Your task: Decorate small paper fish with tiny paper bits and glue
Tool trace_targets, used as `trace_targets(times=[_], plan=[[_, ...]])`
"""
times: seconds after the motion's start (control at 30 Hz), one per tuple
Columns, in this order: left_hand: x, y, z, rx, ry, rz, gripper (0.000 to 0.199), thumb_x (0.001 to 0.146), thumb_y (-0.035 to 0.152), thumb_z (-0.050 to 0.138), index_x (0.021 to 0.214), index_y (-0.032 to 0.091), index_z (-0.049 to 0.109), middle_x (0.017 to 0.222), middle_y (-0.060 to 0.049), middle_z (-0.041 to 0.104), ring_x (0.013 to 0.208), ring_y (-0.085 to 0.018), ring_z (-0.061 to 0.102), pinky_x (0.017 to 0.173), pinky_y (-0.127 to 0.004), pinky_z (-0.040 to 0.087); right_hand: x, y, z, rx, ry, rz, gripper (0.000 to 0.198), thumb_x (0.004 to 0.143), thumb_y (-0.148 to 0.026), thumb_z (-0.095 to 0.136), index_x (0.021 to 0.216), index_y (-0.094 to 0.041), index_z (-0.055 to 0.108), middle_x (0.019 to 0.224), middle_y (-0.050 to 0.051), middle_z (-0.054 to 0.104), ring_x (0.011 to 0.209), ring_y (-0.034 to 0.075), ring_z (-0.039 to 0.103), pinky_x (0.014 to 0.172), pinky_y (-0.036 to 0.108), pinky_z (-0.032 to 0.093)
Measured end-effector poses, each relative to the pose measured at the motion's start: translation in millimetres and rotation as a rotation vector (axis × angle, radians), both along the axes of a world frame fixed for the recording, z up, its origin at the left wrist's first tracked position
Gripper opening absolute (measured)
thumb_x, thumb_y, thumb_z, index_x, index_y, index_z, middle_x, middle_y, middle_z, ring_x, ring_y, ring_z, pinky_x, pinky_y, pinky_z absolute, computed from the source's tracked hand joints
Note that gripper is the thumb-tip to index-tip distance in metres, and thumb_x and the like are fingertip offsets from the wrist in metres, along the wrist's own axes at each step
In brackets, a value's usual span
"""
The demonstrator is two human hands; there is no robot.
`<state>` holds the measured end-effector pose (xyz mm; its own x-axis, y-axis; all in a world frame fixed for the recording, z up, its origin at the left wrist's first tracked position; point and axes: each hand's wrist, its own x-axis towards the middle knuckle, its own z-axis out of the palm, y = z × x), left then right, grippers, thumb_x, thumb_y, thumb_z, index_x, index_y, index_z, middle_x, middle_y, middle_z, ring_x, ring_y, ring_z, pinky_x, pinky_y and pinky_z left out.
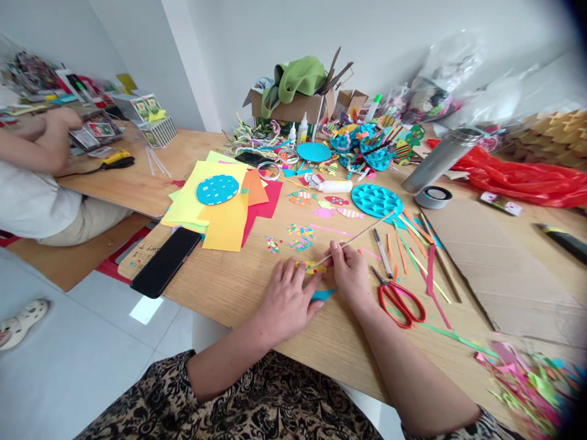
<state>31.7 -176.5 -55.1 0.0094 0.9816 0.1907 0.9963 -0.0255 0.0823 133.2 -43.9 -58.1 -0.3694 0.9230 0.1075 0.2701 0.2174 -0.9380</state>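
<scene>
My right hand [351, 269] pinches a thin wooden stick [367, 230]. Its lower tip meets a small yellow paper cutout [317, 267] with red spots, flat on the table. Fingers stretched out, my left hand [287, 299] lies open and flat, its fingertips at the cutout's left edge. A blue paper scrap [323, 294] shows beside the left thumb and index finger. Just beyond the hands are small piles of paper confetti [301, 242] and several paper fish [337, 200]. Red-handled scissors [400, 299] and a pen [383, 252] rest right of my right hand.
A black phone [166, 261] and coloured paper sheets [224, 226] lie left. Beyond are a blue textured oval [376, 200], a white glue bottle [334, 186] and a filled box [287, 104]. Cardboard [499, 263] and a metal flask [438, 160] stand right. A person [39, 183] sits left.
</scene>
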Motion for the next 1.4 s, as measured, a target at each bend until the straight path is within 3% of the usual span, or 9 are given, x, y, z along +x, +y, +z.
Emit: trace_targets(times=[0.17, 0.5, 0.67, 0.97, 1.4], plan=[[-1, 0, -0.6, 0.003, -0.002, 0.002, 0.054, 0.093, 0.049, 0.048, 0.139, 0.021, 0.046, 0.135, -0.016, 0.049, 0.133, -0.035, 0.037, 0.112, -0.055, 0.025, 2, -3, -1, 0.077, -0.049, 0.035, 0.047, 0.091, -0.061, 0.041, 0.076, -0.019, 0.058, 0.060, 0.004, 0.063, 0.053, 0.018, 0.060, 0.051, 0.028, 0.044], [-1, 0, -1.0, 0.019, -0.006, -0.003, 0.052, 0.093, 0.049, 0.047, 0.137, 0.021, 0.048, 0.133, -0.016, 0.050, 0.131, -0.035, 0.039, 0.110, -0.055, 0.027, 2, -8, -1, 0.537, -0.198, 0.197, 0.033, 0.098, -0.037, 0.039, 0.070, -0.022, 0.051, 0.068, 0.005, 0.059, 0.065, 0.019, 0.057, 0.063, 0.032, 0.044], [-1, 1, 0.1, 0.012, -0.015, -0.006, 0.049, 0.093, 0.049, 0.047, 0.133, 0.021, 0.052, 0.133, -0.015, 0.049, 0.130, -0.036, 0.039, 0.111, -0.055, 0.027, 2, -7, -1, 0.656, -0.200, 0.266, 0.026, 0.098, -0.027, 0.040, 0.074, -0.022, 0.049, 0.073, 0.005, 0.061, 0.070, 0.019, 0.056, 0.067, 0.031, 0.044], [-2, 0, -0.7, 0.012, -0.044, -0.009, 0.049, 0.093, 0.049, 0.046, 0.134, 0.022, 0.050, 0.136, -0.015, 0.048, 0.131, -0.035, 0.038, 0.111, -0.055, 0.026, 6, -3, 8, 0.710, -0.281, 0.388, 0.021, 0.099, -0.023, 0.037, 0.083, -0.021, 0.050, 0.080, 0.007, 0.062, 0.076, 0.021, 0.057, 0.070, 0.033, 0.046], [-2, 0, -1.2, 0.027, -0.046, -0.016, 0.051, 0.093, 0.049, 0.048, 0.135, 0.022, 0.049, 0.135, -0.015, 0.048, 0.131, -0.035, 0.038, 0.111, -0.056, 0.027, 11, 1, 16, 0.607, -0.274, 0.499, 0.023, 0.099, -0.023, 0.035, 0.082, -0.021, 0.050, 0.082, 0.007, 0.062, 0.076, 0.019, 0.060, 0.070, 0.032, 0.048]])
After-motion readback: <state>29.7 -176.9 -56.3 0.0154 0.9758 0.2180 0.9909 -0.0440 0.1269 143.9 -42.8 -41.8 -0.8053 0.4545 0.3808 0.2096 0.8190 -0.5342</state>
